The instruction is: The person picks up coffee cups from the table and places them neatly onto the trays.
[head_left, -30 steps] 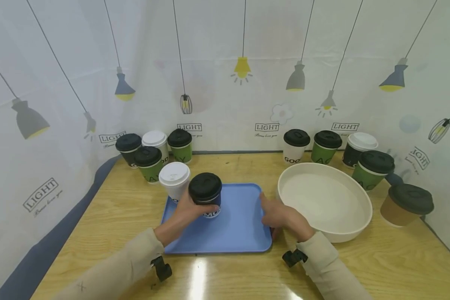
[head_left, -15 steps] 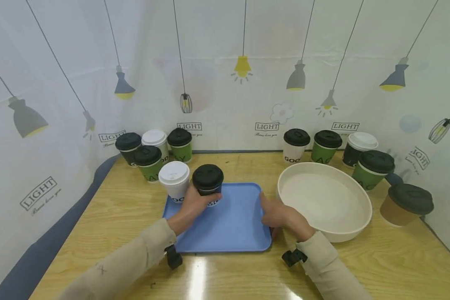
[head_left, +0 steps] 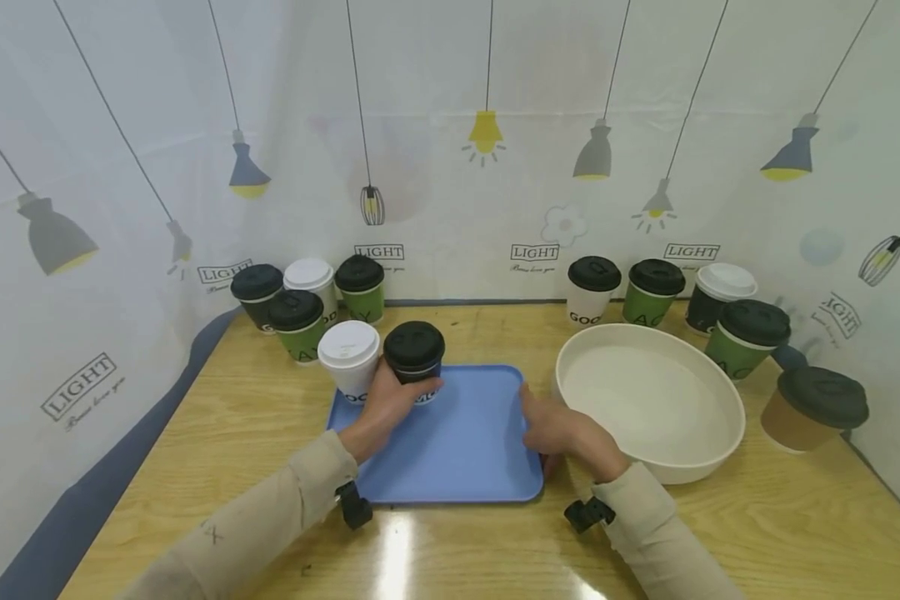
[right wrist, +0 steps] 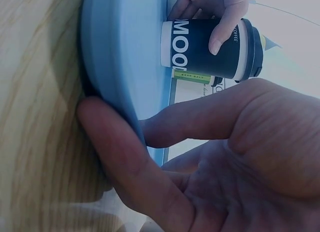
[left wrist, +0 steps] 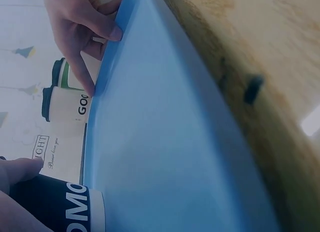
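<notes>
My left hand grips a dark paper coffee cup with a black lid, fingers and thumb around its side. The cup stands upright at the back left part of the blue tray, beside a white coffee cup with a white lid. The right wrist view shows the cup's base at the tray's surface. My right hand holds the tray's right rim, thumb on one side and fingers on the other. Part of the left hand's fingers is hidden behind the cup in the head view.
A round cream bowl stands right of the tray, close to my right hand. Several lidded cups stand at the back left, among them a green cup. Others line the back right, with a brown cup at the far right.
My left hand has moved the dark cup away from me, toward the back of the tray, alongside the white cup. The right hand stays on the tray's rim.
</notes>
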Motion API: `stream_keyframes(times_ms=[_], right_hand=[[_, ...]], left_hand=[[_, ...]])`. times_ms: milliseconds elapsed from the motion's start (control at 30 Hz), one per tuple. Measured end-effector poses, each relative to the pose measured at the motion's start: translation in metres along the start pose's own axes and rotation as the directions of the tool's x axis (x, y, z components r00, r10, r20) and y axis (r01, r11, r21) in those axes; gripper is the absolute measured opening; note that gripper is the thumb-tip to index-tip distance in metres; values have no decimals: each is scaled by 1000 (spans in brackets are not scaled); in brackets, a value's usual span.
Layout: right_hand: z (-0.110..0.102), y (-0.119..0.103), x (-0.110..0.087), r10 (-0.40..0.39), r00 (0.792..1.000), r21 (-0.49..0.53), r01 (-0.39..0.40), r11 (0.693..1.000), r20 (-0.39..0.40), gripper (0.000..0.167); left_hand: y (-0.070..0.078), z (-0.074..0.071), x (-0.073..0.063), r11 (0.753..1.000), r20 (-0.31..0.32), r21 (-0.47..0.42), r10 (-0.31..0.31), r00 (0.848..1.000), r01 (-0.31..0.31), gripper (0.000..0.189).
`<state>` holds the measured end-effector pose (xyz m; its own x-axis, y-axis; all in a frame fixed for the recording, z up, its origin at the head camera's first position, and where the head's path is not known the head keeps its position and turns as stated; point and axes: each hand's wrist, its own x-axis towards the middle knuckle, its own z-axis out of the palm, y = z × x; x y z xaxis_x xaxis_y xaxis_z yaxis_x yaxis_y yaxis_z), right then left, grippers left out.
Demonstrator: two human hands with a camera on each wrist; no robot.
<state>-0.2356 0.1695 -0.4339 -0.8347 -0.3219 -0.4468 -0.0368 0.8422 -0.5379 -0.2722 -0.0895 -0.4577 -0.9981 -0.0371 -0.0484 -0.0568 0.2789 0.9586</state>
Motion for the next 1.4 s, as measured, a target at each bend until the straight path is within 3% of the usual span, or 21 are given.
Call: stream_keyframes(times_ms=[467,800,1033,1100,1300,1400], right_hand=[[0,-1,-2,-2,1000,0,2,1000,-8,85],[0,-1,-1,6,1000,-22,-6,1000,-4,86],[1,-2,-1,1,1000,-7,-1,1000,3,85],[1,-2,0,4,1000,-9,-4,1000,2,85],[1,-2,0,-1,1000,-8,1,1000,3,84],[1,-2,1,1,1000,-7,-1,1000,9,85]], left_hand=[[-4,-5,-10,998,21,50,-44,999,43,75],[-7,-25,-46,987,94,45,-155,983,152,89],[-8,-52,-73,992,60,48,-118,991,115,72],[-7,-63,-77,995,33,10,-101,994,101,62],[-4,-104,-74,986,-104,-133,-115,988,101,39],[-5,-120,-67,987,-163,-135,-113,980,91,39]])
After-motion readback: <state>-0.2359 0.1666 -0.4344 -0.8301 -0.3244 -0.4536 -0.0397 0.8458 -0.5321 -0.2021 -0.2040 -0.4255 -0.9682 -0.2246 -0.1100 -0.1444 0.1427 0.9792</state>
